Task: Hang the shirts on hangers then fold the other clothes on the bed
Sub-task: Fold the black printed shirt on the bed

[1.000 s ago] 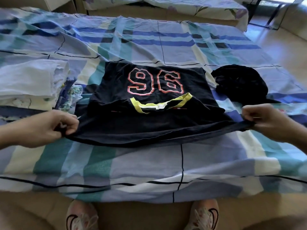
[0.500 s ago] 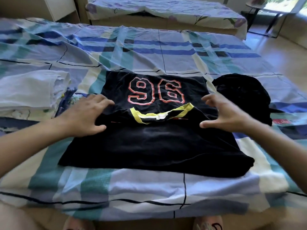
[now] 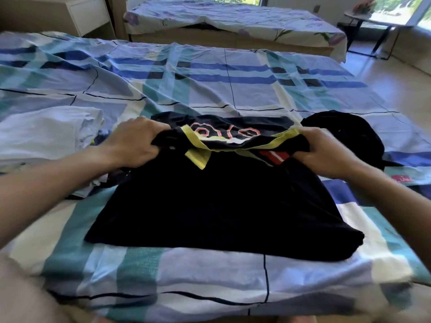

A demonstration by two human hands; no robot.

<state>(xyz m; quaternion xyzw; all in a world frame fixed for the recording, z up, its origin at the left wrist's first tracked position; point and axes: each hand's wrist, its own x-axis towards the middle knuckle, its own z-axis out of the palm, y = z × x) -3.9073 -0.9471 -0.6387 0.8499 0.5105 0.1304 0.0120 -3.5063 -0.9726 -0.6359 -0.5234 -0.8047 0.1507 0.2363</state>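
Observation:
A dark navy shirt (image 3: 217,206) with a yellow collar and pink-outlined numbers lies on the checked bed sheet (image 3: 210,85), near the front edge. Its far part is lifted and bunched toward me. My left hand (image 3: 137,141) grips the shirt's far left edge, fingers curled round the cloth. At the far right edge my right hand (image 3: 326,150) grips it the same way. The numbers are partly hidden by the raised fold.
A pile of folded white and patterned clothes (image 3: 46,134) sits on the left of the bed. A crumpled black garment (image 3: 345,134) lies just right of the shirt. Behind stands a second bed (image 3: 233,22), with a small table (image 3: 373,22) at the far right.
My hands went from holding the shirt's near hem, to resting on its middle, to gripping its far edge. That far part now lifts toward me, covering part of the numbers.

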